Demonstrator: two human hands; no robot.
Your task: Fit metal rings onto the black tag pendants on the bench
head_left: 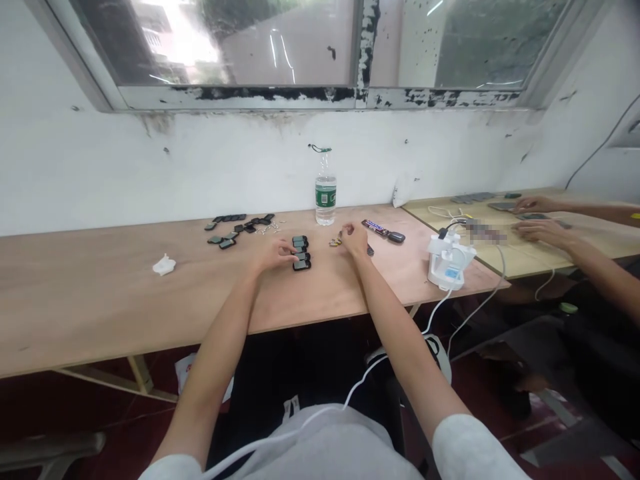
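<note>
My left hand (274, 255) reaches across the plywood table (100, 293), its fingertips on a short row of small black rectangular devices (301, 253). Whether those fingers grip one cannot be told. My right hand (355, 239) is bunched, fingertips down, beside a tiny gold-coloured part (335, 242). Anything between those fingers is hidden. Just beyond that hand lie a wrapped chocolate bar (375, 228) and a dark key fob (397, 237). A small dark object (369, 250) peeks out from under my right wrist.
Farther back lie several black devices with small metal bits (240, 230). A water bottle (325, 190) stands by the wall, and a white cabled charger unit (449, 261) sits at the right. A crumpled tissue (163, 265) lies left. A co-worker's hands (543, 230) work at the adjoining table.
</note>
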